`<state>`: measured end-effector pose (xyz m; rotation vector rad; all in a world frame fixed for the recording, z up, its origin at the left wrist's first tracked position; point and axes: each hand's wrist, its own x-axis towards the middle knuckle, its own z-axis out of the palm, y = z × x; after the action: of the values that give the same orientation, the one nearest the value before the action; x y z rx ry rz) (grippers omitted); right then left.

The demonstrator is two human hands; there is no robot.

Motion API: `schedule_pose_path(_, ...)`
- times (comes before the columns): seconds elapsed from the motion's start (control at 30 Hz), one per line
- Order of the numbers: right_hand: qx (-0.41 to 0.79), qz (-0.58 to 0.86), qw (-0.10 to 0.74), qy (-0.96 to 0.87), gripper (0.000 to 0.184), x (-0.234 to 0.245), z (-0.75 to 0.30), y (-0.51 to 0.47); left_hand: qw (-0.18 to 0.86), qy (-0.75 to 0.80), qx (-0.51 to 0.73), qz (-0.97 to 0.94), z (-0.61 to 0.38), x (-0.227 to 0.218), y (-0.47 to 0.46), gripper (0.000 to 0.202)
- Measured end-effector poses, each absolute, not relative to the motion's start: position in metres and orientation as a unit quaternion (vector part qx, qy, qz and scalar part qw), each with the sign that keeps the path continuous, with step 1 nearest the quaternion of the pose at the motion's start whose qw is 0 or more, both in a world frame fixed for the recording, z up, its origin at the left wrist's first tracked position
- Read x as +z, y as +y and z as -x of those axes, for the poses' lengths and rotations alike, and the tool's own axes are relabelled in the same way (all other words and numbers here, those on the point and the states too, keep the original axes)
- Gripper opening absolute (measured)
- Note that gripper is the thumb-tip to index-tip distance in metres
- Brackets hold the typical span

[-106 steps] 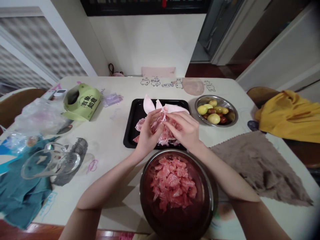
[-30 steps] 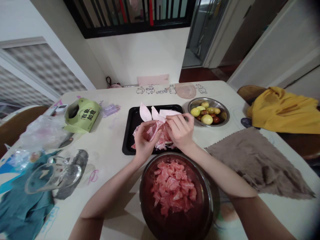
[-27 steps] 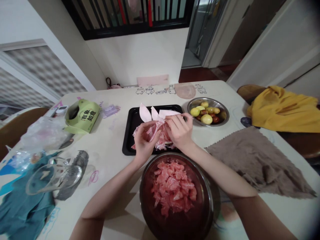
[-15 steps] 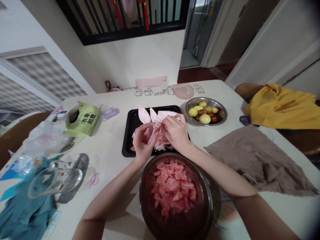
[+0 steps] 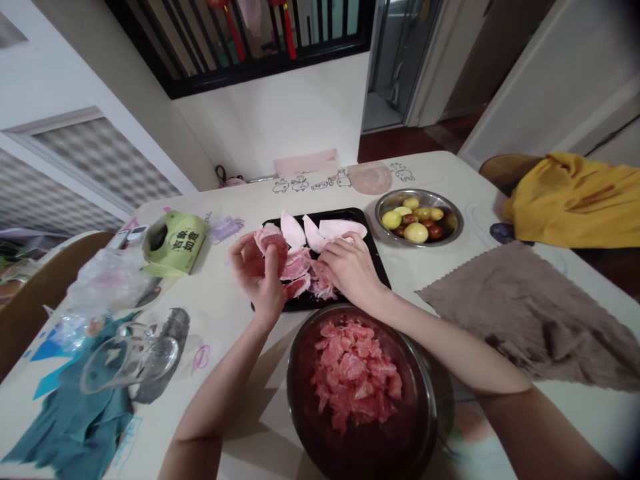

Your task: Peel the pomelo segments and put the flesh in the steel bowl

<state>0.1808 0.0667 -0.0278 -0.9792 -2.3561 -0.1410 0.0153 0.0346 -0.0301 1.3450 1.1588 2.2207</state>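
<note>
My left hand (image 5: 257,273) holds a chunk of red pomelo (image 5: 274,250) with pale membrane on it, over the left edge of a black tray (image 5: 357,215). My right hand (image 5: 350,267) is over the tray's right side, fingers bent down against pink membrane scraps (image 5: 320,280); whatever is under its fingertips is hidden. Thick white pieces of pomelo rind (image 5: 293,230) lie along the tray's back. Close in front of me, a large metal bowl (image 5: 295,393) holds a heap of peeled red pomelo flesh (image 5: 355,373).
A steel bowl of small fruits (image 5: 457,230) stands at the back right, near a brown cloth (image 5: 530,313). On the left are a green paper bag (image 5: 180,243), a clear plastic bag (image 5: 107,280), a glass pitcher (image 5: 125,360) and a teal cloth (image 5: 85,413).
My hands were together over the tray, pulling at pale membrane; now they are apart. The left has moved left with the pomelo chunk, while the right has lowered slightly toward the scraps.
</note>
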Motion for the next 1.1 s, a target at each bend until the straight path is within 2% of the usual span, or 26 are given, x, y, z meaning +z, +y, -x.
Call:
schedule_pose_path(0.23,0.009,0.386,0.325,-0.863,0.012,-0.029,-0.192,0.078,0.300,0.422,0.707,-0.482,-0.020,-0.033,0.033,0.030)
schedule_pose_path(0.37,0.037,0.368,0.387,-0.845,0.016,-0.017,-0.198,0.078,0.373,0.425,0.663,-0.491,-0.021,-0.037,0.033,0.030)
schedule_pose_path(0.47,0.021,0.349,0.446,-0.824,0.018,-0.008,-0.199,0.074,0.400,0.432,0.644,-0.488,-0.021,-0.037,0.032,0.031)
schedule_pose_path(0.53,0.019,0.330,0.455,-0.827,0.018,-0.005,-0.198,0.073,0.408,0.443,0.629,-0.492,-0.021,-0.035,0.030,0.032)
schedule_pose_path(0.67,0.010,0.314,0.459,-0.831,0.013,-0.008,-0.197,0.073,0.397,0.452,0.604,-0.522,-0.021,-0.031,0.027,0.028)
schedule_pose_path(0.8,-0.059,0.315,0.442,-0.838,0.015,-0.013,-0.197,0.073,0.365,0.453,0.586,-0.564,-0.021,-0.030,0.026,0.020)
schedule_pose_path(1.1,-0.144,0.313,0.446,-0.826,0.012,-0.017,-0.192,0.065,0.197,0.457,0.598,-0.629,-0.024,-0.029,0.024,0.013)
